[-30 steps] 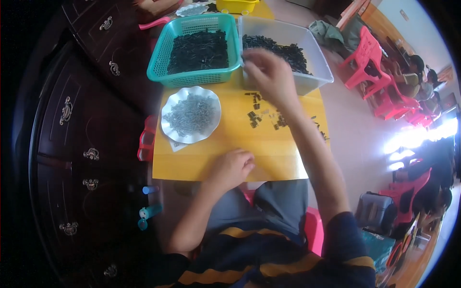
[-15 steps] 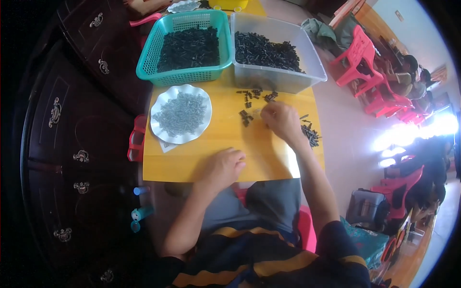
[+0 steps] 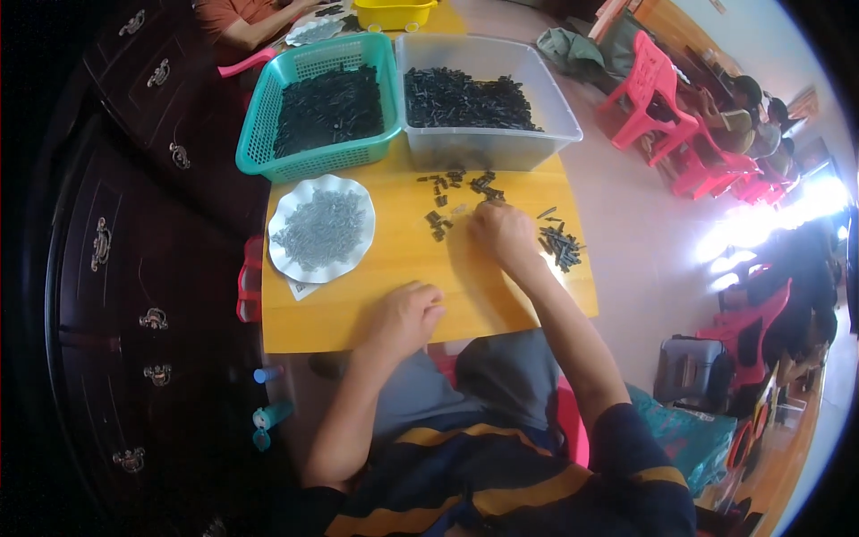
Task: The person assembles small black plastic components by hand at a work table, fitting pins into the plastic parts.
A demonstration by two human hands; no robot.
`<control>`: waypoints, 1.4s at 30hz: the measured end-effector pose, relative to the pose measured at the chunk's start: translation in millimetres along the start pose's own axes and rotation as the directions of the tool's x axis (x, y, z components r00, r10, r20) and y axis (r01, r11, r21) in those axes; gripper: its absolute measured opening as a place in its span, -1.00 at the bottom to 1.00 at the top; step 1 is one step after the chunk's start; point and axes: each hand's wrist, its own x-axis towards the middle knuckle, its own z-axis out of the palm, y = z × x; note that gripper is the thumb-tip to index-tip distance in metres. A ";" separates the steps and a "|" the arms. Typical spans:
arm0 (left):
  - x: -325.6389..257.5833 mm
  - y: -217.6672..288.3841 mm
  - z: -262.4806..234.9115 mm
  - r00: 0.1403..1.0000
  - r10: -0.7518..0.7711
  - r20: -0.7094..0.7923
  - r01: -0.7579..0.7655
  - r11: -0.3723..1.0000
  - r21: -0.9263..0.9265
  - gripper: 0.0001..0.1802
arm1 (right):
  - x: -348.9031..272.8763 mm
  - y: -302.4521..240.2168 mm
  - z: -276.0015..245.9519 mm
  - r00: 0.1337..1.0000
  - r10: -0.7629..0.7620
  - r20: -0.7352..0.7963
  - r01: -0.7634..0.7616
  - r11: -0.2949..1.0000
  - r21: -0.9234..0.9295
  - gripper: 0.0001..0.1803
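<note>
My left hand [image 3: 410, 315] rests near the table's front edge with its fingers curled in; whatever they hold is hidden. Over the middle right of the table, my right hand [image 3: 503, 231] points its closed fingertips down, and I cannot make out anything in them. Just beyond and left of it lie scattered small black pieces [image 3: 438, 220], with a small clear piece [image 3: 460, 208] among them. To its right is a heap of slim dark pieces [image 3: 562, 246]. A white scalloped plate [image 3: 276, 253] on the left bears many small clear pieces [image 3: 322, 224].
A green perforated basket [image 3: 391, 98] and a translucent plastic bin [image 3: 546, 148], both holding black pieces, stand across the yellow table [image 3: 358, 322]. Another person's arm [image 3: 255, 31] and a yellow tub [image 3: 394, 12] are beyond. Dark drawers line the left; pink chairs [image 3: 658, 98] stand right.
The whole view has shifted slightly, bringing more of the person beyond the baskets into sight. Both my hands stay over much the same spots on the table, fingers still closed.
</note>
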 end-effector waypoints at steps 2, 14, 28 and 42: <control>2.8 2.4 1.0 1.000 0.000 0.017 0.000 1.000 0.000 -0.82 | 0.3 6.9 4.6 1.000 -0.003 -0.001 0.003 0.999 -0.049 -0.80; 6.0 26.2 -0.5 0.966 -0.177 -0.189 0.106 0.936 -0.335 -0.70 | -64.2 -29.6 -27.0 0.972 -0.202 0.119 0.102 0.822 0.561 -0.78; 9.7 46.2 -0.7 0.977 -0.050 -0.205 -0.005 0.965 -0.262 -0.89 | -93.5 -30.9 -12.9 0.858 -0.250 0.448 -0.438 0.101 0.894 -0.67; 7.1 12.5 5.0 0.965 0.042 -0.258 -0.065 0.994 -0.083 -0.95 | -84.5 -2.8 -26.6 0.994 0.107 0.004 -0.082 0.733 0.675 -0.85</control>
